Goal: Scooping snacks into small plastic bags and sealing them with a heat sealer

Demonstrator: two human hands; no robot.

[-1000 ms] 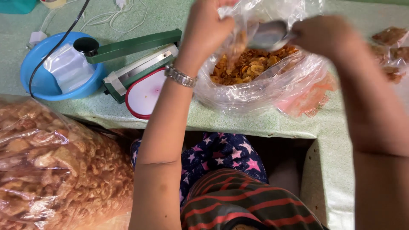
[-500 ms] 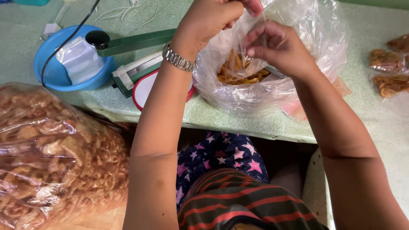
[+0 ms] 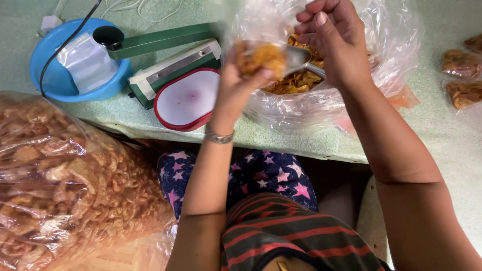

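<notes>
My left hand (image 3: 240, 80) grips a small clear plastic bag (image 3: 261, 40) partly filled with orange fried chips, held in front of a big clear bag (image 3: 386, 60) of the same chips on the green table. My right hand (image 3: 334, 40) holds a metal scoop (image 3: 297, 59) whose bowl points into the small bag's mouth, just above the chips in the big bag. A metal bracelet (image 3: 219, 136) circles my left wrist.
A green heat sealer (image 3: 170, 65) lies left of the big bag, with a red-rimmed white tray (image 3: 187, 98) before it and a blue bowl (image 3: 60, 83) of empty small bags beside it. Filled small bags (image 3: 464, 80) lie at right. A large sack of fried snacks (image 3: 60, 185) sits at lower left.
My left hand dropped from the big bag's top and now holds a small bag with chips in it. The right hand brought the scoop up to that bag's mouth.
</notes>
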